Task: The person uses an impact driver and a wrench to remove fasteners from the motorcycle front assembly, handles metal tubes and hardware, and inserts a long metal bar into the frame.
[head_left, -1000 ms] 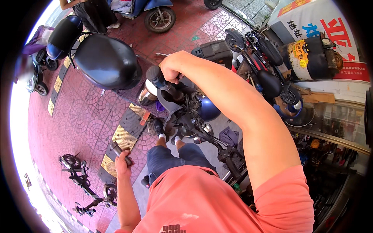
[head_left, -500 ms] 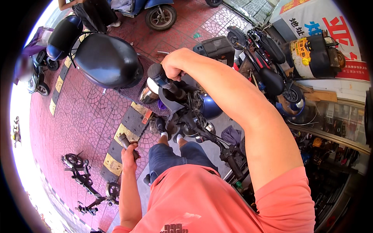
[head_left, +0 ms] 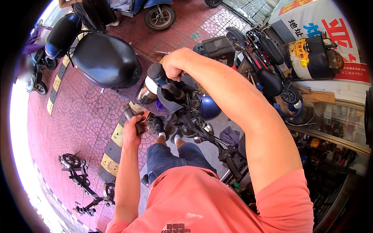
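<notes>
I stand over a scooter whose handlebar (head_left: pixel 182 101) runs from a black grip (head_left: pixel 157 75) at the upper left down to another grip (head_left: pixel 233 165) near my waist. My right hand (head_left: pixel 176 64) is closed around the bar just beside the upper grip, with the arm stretched out over the scooter's front. Lower left of that grip, my left hand (head_left: pixel 132 126) holds a short dark cylindrical piece (head_left: pixel 129 112) upright. What exactly this piece is cannot be made out. The two hands are apart.
A black scooter seat (head_left: pixel 105 60) lies to the upper left on red paving. A yellow-and-black ramp strip (head_left: pixel 112 145) runs below my left hand. A small folding bike (head_left: pixel 79 178) lies lower left. Parked scooters (head_left: pixel 264 58) crowd the right. Another person (head_left: pixel 93 11) stands beyond.
My left hand has risen with the dark cylinder, from near the ramp strip toward the upper handlebar grip. My right hand has stayed on the bar.
</notes>
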Tool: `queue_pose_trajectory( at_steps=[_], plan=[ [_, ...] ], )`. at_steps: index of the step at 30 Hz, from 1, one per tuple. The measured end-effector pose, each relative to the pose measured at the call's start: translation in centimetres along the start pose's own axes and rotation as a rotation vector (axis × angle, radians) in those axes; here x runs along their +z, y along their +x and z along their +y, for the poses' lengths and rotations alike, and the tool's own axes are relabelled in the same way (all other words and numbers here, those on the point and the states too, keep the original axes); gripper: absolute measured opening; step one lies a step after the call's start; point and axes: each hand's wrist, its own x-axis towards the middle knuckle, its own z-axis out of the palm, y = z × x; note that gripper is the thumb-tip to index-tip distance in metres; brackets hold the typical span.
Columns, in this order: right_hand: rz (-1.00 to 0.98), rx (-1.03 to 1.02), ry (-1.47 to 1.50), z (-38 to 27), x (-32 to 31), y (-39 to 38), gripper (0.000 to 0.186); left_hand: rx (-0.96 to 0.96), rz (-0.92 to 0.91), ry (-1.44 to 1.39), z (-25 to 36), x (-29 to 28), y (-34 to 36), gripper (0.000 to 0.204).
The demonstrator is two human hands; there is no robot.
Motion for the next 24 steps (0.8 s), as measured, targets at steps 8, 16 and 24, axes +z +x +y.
queue_pose_trajectory(
  at_steps=[8, 16, 24],
  plan=[
    [0.033, -0.033, 0.055, -0.1, 0.4, 0.0, 0.027, -0.002, -0.315, -0.12, 4.1, 8.9, 5.5, 0.037],
    [0.02, -0.015, -0.018, -0.5, -0.4, -1.9, 0.041, -0.068, -0.596, -0.272, 2.2, 9.8, 7.3, 0.045],
    [-0.037, -0.015, -0.04, -0.1, -1.2, -1.5, 0.041, -0.053, -0.559, -0.265, 2.3, 11.5, 6.9, 0.053]
  ],
)
